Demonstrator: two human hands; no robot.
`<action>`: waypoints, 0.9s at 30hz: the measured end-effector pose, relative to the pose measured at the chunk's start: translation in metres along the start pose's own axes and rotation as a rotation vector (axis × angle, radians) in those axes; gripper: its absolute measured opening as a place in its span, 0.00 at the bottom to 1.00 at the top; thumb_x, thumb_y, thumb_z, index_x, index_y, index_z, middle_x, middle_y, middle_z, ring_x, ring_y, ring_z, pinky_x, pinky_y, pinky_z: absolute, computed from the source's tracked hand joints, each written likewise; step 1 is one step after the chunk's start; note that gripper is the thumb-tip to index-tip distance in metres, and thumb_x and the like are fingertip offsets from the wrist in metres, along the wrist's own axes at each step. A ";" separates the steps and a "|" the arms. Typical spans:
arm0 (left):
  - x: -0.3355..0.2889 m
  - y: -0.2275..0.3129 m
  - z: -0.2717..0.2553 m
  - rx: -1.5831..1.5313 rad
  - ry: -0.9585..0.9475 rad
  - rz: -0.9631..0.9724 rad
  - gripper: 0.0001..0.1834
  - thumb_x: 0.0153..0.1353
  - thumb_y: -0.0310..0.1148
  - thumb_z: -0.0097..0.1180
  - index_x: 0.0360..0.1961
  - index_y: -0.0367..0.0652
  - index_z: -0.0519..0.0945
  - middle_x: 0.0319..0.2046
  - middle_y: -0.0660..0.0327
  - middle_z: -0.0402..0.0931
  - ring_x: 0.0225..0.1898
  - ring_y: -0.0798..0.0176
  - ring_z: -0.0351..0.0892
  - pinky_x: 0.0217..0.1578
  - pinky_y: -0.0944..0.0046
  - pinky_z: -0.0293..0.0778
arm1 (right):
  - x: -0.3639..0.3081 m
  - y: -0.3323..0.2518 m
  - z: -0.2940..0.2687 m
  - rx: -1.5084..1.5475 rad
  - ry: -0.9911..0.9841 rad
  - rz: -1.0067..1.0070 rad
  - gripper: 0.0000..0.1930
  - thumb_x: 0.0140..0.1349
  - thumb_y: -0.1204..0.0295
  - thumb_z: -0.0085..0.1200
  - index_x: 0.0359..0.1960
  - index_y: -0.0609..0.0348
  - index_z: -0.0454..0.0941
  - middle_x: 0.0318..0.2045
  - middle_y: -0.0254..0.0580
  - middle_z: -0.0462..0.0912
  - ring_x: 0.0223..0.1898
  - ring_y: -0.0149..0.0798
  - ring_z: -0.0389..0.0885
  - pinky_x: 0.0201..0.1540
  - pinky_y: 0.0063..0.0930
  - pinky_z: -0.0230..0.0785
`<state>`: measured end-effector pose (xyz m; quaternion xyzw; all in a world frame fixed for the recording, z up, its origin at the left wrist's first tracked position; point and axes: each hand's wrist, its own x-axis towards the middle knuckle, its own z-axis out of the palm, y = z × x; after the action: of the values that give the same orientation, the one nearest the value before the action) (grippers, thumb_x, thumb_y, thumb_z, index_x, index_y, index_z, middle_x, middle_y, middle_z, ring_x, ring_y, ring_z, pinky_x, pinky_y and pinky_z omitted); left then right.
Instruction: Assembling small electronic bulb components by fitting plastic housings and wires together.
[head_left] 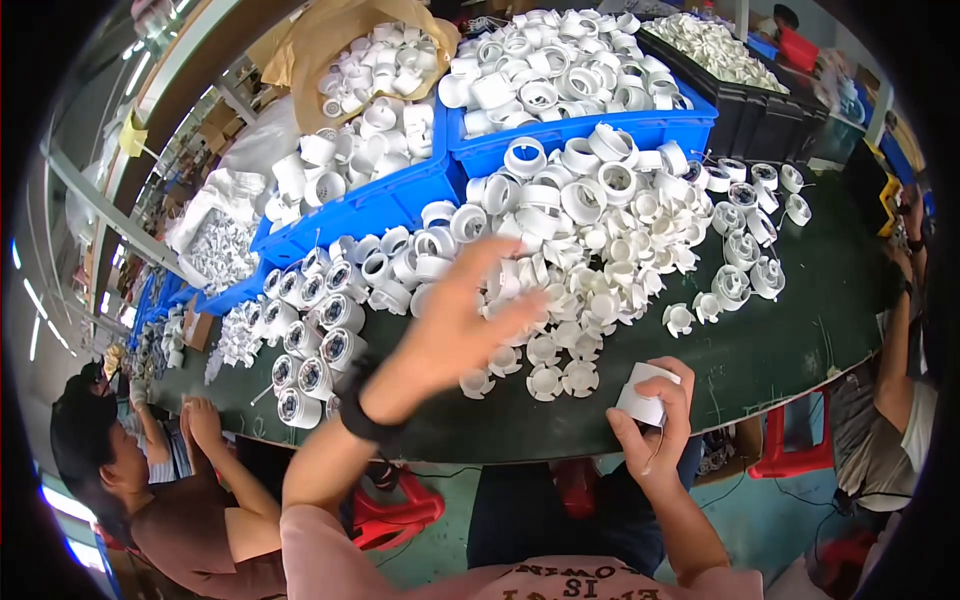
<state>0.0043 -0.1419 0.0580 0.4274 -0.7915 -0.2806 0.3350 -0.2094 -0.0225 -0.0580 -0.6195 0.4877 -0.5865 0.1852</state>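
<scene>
My left hand, a black band on its wrist, hangs over the pile with fingers stretched apart and holding nothing. It is slightly blurred. Beneath and beyond its fingertips lie white plastic rings and small white clawed caps. My right hand is closed around a white cylindrical housing at the table's front edge. A thin wire hangs below that housing. To the left of my left hand stand several white housings with dark inner parts.
Blue bins full of white rings line the back of the dark green table. A black crate of small white parts stands at back right. Wired assemblies lie at right. People sit on both sides, near red stools.
</scene>
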 end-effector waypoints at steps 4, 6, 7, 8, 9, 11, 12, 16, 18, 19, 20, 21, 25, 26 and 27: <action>0.108 -0.139 -0.106 0.991 0.653 -0.303 0.30 0.48 0.55 0.60 0.41 0.37 0.81 0.46 0.46 0.76 0.48 0.42 0.73 0.50 0.48 0.66 | 0.005 -0.013 0.009 -0.086 -0.123 -0.094 0.26 0.41 0.76 0.66 0.45 0.59 0.68 0.46 0.56 0.68 0.39 0.46 0.74 0.40 0.35 0.70; 0.126 -0.179 -0.145 0.761 0.370 -0.679 0.35 0.47 0.62 0.57 0.39 0.37 0.82 0.48 0.46 0.75 0.47 0.44 0.74 0.50 0.45 0.66 | -0.004 -0.010 0.019 0.018 -0.098 0.070 0.33 0.41 0.75 0.66 0.50 0.61 0.63 0.47 0.56 0.68 0.40 0.46 0.74 0.41 0.34 0.70; 0.133 -0.181 -0.149 0.757 0.361 -0.668 0.35 0.47 0.62 0.57 0.39 0.37 0.82 0.48 0.46 0.75 0.47 0.44 0.74 0.50 0.45 0.66 | -0.003 -0.005 0.019 0.010 -0.087 0.075 0.33 0.41 0.75 0.66 0.50 0.61 0.63 0.47 0.56 0.68 0.40 0.46 0.74 0.41 0.34 0.70; 0.134 -0.180 -0.148 0.681 0.318 -0.635 0.31 0.49 0.58 0.58 0.38 0.38 0.82 0.48 0.48 0.76 0.46 0.48 0.75 0.49 0.49 0.67 | -0.006 -0.001 0.018 0.099 -0.041 0.032 0.35 0.40 0.75 0.66 0.52 0.62 0.61 0.48 0.56 0.67 0.42 0.47 0.72 0.44 0.34 0.69; 0.133 -0.178 -0.146 0.605 0.279 -0.606 0.27 0.51 0.55 0.59 0.36 0.38 0.83 0.48 0.49 0.76 0.44 0.52 0.76 0.48 0.52 0.69 | -0.008 0.000 0.016 0.191 0.001 -0.014 0.38 0.40 0.75 0.67 0.54 0.62 0.58 0.49 0.55 0.65 0.44 0.47 0.71 0.46 0.34 0.67; 0.125 -0.167 -0.139 0.366 0.382 -0.431 0.23 0.53 0.49 0.60 0.36 0.38 0.82 0.47 0.51 0.76 0.44 0.56 0.76 0.46 0.57 0.70 | -0.004 -0.007 0.006 0.043 -0.016 -0.020 0.37 0.40 0.76 0.66 0.54 0.62 0.60 0.50 0.55 0.64 0.46 0.47 0.69 0.49 0.35 0.65; 0.118 -0.155 -0.134 0.128 0.486 -0.256 0.18 0.55 0.44 0.61 0.35 0.37 0.81 0.45 0.52 0.77 0.43 0.60 0.76 0.44 0.62 0.71 | 0.001 -0.010 0.002 -0.099 -0.036 -0.032 0.35 0.41 0.76 0.66 0.53 0.62 0.61 0.51 0.55 0.62 0.49 0.47 0.66 0.51 0.35 0.64; 0.059 -0.046 -0.055 0.303 0.465 0.363 0.17 0.51 0.30 0.65 0.39 0.34 0.76 0.43 0.51 0.74 0.40 0.57 0.75 0.42 0.64 0.71 | 0.007 -0.007 -0.007 -0.034 -0.168 0.036 0.38 0.44 0.78 0.62 0.60 0.61 0.60 0.52 0.52 0.63 0.51 0.44 0.67 0.54 0.34 0.62; 0.010 -0.005 -0.028 0.519 0.353 0.537 0.28 0.42 0.25 0.69 0.47 0.38 0.74 0.48 0.50 0.71 0.42 0.50 0.73 0.45 0.59 0.70 | 0.000 -0.015 -0.002 0.488 -0.118 0.363 0.39 0.49 0.77 0.62 0.62 0.63 0.54 0.56 0.48 0.64 0.56 0.38 0.68 0.59 0.34 0.61; -0.015 0.011 -0.012 0.545 0.302 0.511 0.33 0.37 0.24 0.70 0.50 0.40 0.73 0.50 0.49 0.69 0.44 0.49 0.72 0.48 0.58 0.67 | 0.000 -0.022 -0.005 0.611 -0.147 0.336 0.38 0.49 0.77 0.62 0.62 0.64 0.55 0.57 0.49 0.64 0.57 0.39 0.68 0.59 0.35 0.61; -0.036 0.022 0.002 0.571 0.252 0.487 0.39 0.33 0.24 0.71 0.53 0.42 0.72 0.52 0.49 0.67 0.46 0.47 0.71 0.51 0.56 0.64 | 0.002 -0.030 -0.010 0.734 -0.172 0.307 0.37 0.50 0.77 0.62 0.61 0.66 0.56 0.57 0.49 0.64 0.58 0.40 0.67 0.59 0.36 0.62; -0.055 0.028 0.013 0.537 0.195 0.454 0.41 0.32 0.24 0.71 0.54 0.42 0.71 0.53 0.49 0.66 0.48 0.49 0.70 0.51 0.56 0.61 | 0.009 -0.041 -0.017 0.728 -0.273 0.169 0.35 0.53 0.81 0.60 0.61 0.64 0.53 0.56 0.46 0.67 0.55 0.36 0.71 0.58 0.31 0.64; -0.100 0.038 0.045 0.440 0.135 0.452 0.33 0.38 0.29 0.68 0.51 0.58 0.77 0.53 0.52 0.66 0.44 0.58 0.72 0.46 0.58 0.56 | 0.022 -0.081 -0.027 0.226 -0.489 0.179 0.31 0.49 0.75 0.65 0.57 0.62 0.68 0.48 0.46 0.67 0.33 0.34 0.73 0.30 0.22 0.70; -0.102 0.048 0.045 0.540 0.105 0.529 0.31 0.40 0.30 0.66 0.50 0.62 0.78 0.52 0.53 0.67 0.41 0.61 0.73 0.46 0.60 0.56 | 0.021 -0.080 -0.022 0.138 -0.482 0.080 0.32 0.49 0.74 0.65 0.58 0.62 0.67 0.48 0.47 0.67 0.31 0.36 0.74 0.28 0.22 0.70; -0.104 0.056 0.052 0.482 0.116 0.515 0.30 0.41 0.30 0.65 0.50 0.65 0.78 0.51 0.55 0.68 0.40 0.64 0.73 0.45 0.60 0.56 | 0.018 -0.079 -0.017 0.107 -0.514 0.074 0.32 0.49 0.74 0.65 0.57 0.62 0.66 0.48 0.46 0.68 0.31 0.36 0.74 0.27 0.23 0.70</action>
<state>-0.0207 -0.0174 0.0366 0.2957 -0.8963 0.0325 0.3289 -0.1973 0.0048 0.0188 -0.7192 0.4155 -0.4276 0.3568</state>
